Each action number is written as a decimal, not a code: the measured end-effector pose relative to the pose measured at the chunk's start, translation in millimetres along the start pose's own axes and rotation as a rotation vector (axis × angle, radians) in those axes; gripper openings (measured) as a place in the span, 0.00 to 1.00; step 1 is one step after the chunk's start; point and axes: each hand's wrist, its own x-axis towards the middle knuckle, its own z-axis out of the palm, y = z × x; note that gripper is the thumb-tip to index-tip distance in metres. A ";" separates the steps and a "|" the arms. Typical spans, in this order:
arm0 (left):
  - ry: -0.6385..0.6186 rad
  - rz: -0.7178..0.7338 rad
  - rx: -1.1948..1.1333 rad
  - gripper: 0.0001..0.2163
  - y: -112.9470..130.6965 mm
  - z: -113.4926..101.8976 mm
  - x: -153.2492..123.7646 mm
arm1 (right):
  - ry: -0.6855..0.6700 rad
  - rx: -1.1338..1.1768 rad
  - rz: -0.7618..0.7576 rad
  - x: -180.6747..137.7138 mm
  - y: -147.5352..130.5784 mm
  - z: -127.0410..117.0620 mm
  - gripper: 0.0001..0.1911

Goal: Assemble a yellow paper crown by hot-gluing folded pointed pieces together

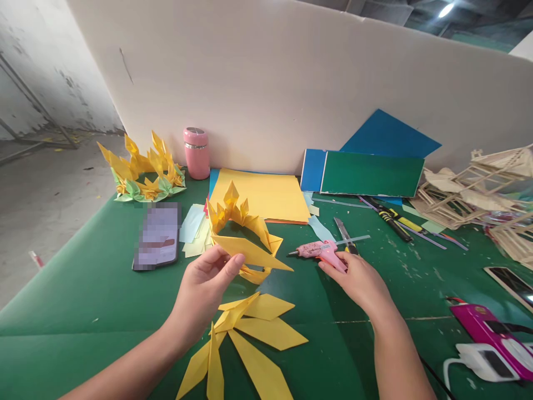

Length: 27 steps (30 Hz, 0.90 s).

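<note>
My left hand [208, 283] pinches a folded yellow paper petal [250, 253] between thumb and fingers, lifted a little above the green table. Behind the petal stands a curved chain of joined yellow folded pieces [239, 219]. My right hand [360, 278] rests on the table with its fingers touching the handle of a pink glue gun [320, 251], whose nozzle points left. Several loose yellow petals [250, 333] lie fanned out on the table below my left hand.
A phone [157, 236] lies left of the paper stack. A finished yellow-and-green paper crown [144, 175], a pink tumbler [196, 153], coloured sheets [266, 194], a utility knife [345, 233], wooden stick models [474, 191] and a pink charger [491, 333] surround the work area.
</note>
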 end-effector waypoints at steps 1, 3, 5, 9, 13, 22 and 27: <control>-0.006 0.002 0.016 0.11 0.7 -0.5 0.2 | -0.016 0.007 0.017 -0.3 -0.3 -1.9 0.15; -0.018 -0.002 0.042 0.12 2.0 -1.3 0.6 | -0.046 0.041 0.068 -0.8 -0.5 -6.4 0.15; -0.025 -0.008 0.043 0.11 2.9 -1.8 1.2 | -0.032 0.108 0.101 -1.3 0.4 -10.6 0.16; -0.050 -0.007 0.029 0.10 3.7 -2.2 2.9 | 0.107 0.337 0.034 -4.9 0.0 -12.4 0.22; -0.077 0.003 0.051 0.10 3.2 -2.4 5.6 | 0.152 0.569 -0.122 -16.7 -13.8 -6.1 0.27; -0.073 -0.004 0.098 0.08 2.7 -2.1 6.7 | 0.169 0.541 -0.190 -38.9 -43.2 -2.0 0.16; -0.082 -0.021 0.106 0.08 4.6 -1.1 5.4 | 0.204 0.481 -0.208 -37.1 -41.8 -0.4 0.14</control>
